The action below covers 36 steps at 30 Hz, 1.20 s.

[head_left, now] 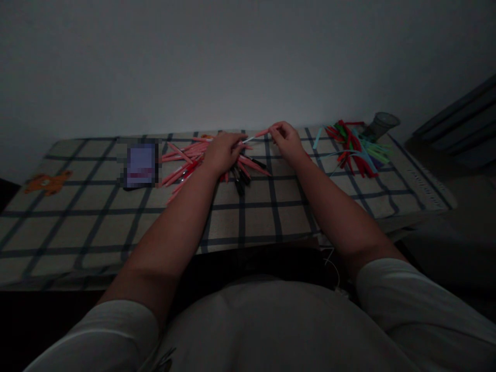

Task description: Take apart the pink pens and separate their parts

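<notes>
Evidently, a pink-and-white stick is pinched above a crowded pile

Quite plainly, a slim pink-and-white stick [253, 138] is held slantwise between the two hands, at the far side of the counter [267, 204] and just to the right of a pile. Its pink outer end is gripped by the thumb and fingers of the right hand [284, 138]. Its other end is met by the fingers of the left hand [221, 152], which is laid palm down over the pile; whether anything is clasped by it cannot be told.

Beneath and around the left hand, many pink sticks [182, 151] are spread in a loose fan, mixed with black sticks [241, 183] whose ends are pointed toward the person. To the left of these, a flat device [141, 165] is seen, its face pixelated. Farther left, an orange animal figure [46, 183] is shown on the checked cloth [101, 227] by which the counter is covered.

On the right side, red, green and blue strips [356, 150] are heaped together, close to a see-through cup [382, 122]. The counter is backed by a plain wall [232, 62]. Below its near edge, a thin white cord [338, 276] is partly seen.
</notes>
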Each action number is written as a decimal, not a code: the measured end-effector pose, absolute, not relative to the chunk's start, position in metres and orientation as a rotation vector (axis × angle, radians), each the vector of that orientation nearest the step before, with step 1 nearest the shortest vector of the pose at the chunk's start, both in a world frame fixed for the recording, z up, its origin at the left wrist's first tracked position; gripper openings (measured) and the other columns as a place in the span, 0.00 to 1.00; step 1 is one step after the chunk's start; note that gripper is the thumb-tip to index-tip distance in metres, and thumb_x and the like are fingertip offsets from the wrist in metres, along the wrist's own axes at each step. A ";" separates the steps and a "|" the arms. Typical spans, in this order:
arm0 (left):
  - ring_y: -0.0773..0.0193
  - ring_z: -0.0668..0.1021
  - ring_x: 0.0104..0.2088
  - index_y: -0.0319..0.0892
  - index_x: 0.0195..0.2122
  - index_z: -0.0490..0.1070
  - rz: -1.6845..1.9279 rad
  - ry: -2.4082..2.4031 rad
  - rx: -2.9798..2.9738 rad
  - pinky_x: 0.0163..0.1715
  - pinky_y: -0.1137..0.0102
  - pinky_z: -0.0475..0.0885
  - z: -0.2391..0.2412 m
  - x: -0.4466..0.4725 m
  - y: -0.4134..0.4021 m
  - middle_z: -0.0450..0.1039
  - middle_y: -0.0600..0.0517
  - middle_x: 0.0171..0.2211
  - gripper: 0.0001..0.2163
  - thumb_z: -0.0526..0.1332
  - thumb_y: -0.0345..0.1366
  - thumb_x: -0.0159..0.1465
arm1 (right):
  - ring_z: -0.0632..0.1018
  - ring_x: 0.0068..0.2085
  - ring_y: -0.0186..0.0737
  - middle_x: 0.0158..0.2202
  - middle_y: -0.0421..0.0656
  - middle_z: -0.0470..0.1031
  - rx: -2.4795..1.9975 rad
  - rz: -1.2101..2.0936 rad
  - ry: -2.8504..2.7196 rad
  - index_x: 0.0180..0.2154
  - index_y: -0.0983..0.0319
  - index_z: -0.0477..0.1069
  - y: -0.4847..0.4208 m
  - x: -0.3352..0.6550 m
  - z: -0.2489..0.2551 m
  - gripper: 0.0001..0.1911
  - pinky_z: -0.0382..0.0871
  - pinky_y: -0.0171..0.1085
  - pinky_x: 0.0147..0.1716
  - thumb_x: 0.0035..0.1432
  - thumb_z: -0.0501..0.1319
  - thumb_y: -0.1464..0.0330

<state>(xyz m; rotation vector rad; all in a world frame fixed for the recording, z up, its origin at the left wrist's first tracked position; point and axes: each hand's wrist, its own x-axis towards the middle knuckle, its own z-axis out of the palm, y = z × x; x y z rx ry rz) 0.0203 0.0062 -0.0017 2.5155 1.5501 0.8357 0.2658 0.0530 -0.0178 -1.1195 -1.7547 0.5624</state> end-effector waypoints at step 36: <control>0.47 0.80 0.57 0.45 0.60 0.81 0.911 1.612 2.479 0.58 0.56 0.73 -0.005 0.020 0.010 0.83 0.43 0.55 0.17 0.57 0.40 0.76 | 0.75 0.39 0.42 0.33 0.40 0.67 -1.038 0.514 -1.593 0.39 0.56 0.71 0.056 0.272 -0.019 0.32 0.74 0.42 0.42 0.68 0.59 0.34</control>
